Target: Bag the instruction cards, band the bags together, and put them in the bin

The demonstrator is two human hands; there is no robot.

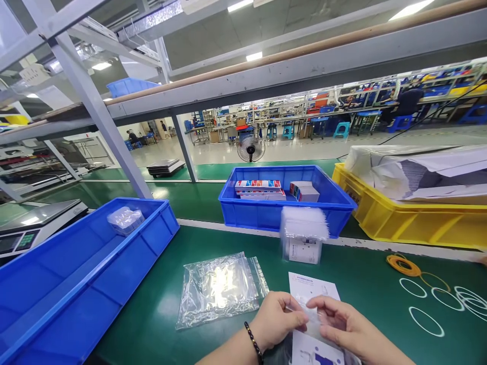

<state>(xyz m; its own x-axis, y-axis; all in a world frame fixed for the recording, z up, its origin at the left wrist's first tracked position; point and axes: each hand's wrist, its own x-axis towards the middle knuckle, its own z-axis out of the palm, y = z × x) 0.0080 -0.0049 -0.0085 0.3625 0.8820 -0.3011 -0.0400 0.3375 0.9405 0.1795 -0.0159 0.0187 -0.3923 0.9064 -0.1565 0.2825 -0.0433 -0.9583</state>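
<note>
At the far left, a grey scale with a flat, shiny top and small green buttons (pixel 38 220) sits by a long blue plastic box with straight walls (pixel 114 268). A lumpy, see-through plastic bundle (pixel 125 220) lies inside that box. Next, on the smooth green table (pixel 152 314), is a flat pile of clear, shiny, crinkly plastic bags (pixel 218 286).

Then comes the left hand (pixel 277 319), with a string of round black beads (pixel 253 342) on its wrist. Its thumb and pointing finger are pinched together on a thin, cloudy, see-through piece of plastic (pixel 313 319), which is between the two hands, low in the view. Behind stands a wide blue plastic box (pixel 249 215) with small, flat-sided boxes printed red, blue and orange (pixel 258 186). In front of it is a stack of clear plastic packs with rough, wavy edges (pixel 304 230).

A flat white card with small print (pixel 314 285) pokes out past the fingers, and a white card with a dark blue patch (pixel 315 353) shows below them; I cannot tell if they join. The right hand (pixel 346 322) has bent fingers, with its thumb and pointing finger apart beside the plastic; I cannot tell how tightly it holds on. At the right are a yellow plastic box (pixel 418 223), thin orange rings (pixel 403 265) and thin white rings (pixel 441 332)
</note>
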